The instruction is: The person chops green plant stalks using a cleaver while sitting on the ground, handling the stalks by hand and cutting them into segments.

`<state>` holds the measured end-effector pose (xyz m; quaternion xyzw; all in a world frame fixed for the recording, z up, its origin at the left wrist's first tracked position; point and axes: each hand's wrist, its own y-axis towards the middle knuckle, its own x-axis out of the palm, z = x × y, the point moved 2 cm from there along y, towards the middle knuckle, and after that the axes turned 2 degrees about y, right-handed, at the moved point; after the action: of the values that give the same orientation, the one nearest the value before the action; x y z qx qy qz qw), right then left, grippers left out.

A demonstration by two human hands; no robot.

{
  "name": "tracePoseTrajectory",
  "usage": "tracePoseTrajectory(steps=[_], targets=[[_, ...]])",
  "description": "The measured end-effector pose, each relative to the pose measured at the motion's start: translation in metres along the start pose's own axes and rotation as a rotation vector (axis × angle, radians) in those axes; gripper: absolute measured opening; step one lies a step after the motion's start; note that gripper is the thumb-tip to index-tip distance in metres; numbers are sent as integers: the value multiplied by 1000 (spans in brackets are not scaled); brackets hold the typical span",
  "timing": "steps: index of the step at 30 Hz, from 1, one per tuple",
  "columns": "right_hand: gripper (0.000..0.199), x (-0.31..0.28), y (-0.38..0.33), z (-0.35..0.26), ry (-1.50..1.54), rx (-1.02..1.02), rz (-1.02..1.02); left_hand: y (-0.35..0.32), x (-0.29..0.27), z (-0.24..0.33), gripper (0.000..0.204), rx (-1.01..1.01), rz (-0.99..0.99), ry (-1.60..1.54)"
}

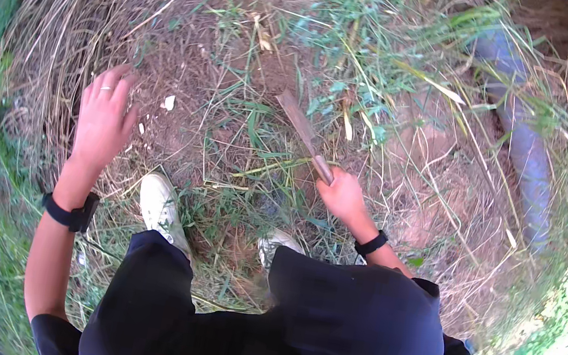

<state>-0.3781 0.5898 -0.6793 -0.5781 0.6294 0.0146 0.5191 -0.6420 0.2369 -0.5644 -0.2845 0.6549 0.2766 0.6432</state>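
The right hand (345, 196) is wrapped tight around the wooden handle of a knife (304, 135), whose flat, rusty-brown blade slants toward eleven o'clock, its tip over bare crumbly soil (273, 69). The left hand (105, 115) is spread open, fingers loose, holding nothing, hovering over dry straw-like grass (60, 24) at nine o'clock. A black band (71, 214) circles that wrist. White shoes (161, 205) stand among green blades at six o'clock. A smooth grey pipe (525, 148) curves at two o'clock.

Sunlit bare soil (188, 77), dry grass (63, 9), grey pipe (530, 160)
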Motion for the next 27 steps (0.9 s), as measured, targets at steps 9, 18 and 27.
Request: tracePoseTrajectory(steps=[9,18,27], targets=[[30,15,-29,35,140,31,56,138,18,148,44,460,65,-185],[30,17,-32,20,61,60,-11,223,94,224,52,-29,-283,-798],[27,12,-37,22,59,97,-16,221,79,216,39,-12,-290,-509]])
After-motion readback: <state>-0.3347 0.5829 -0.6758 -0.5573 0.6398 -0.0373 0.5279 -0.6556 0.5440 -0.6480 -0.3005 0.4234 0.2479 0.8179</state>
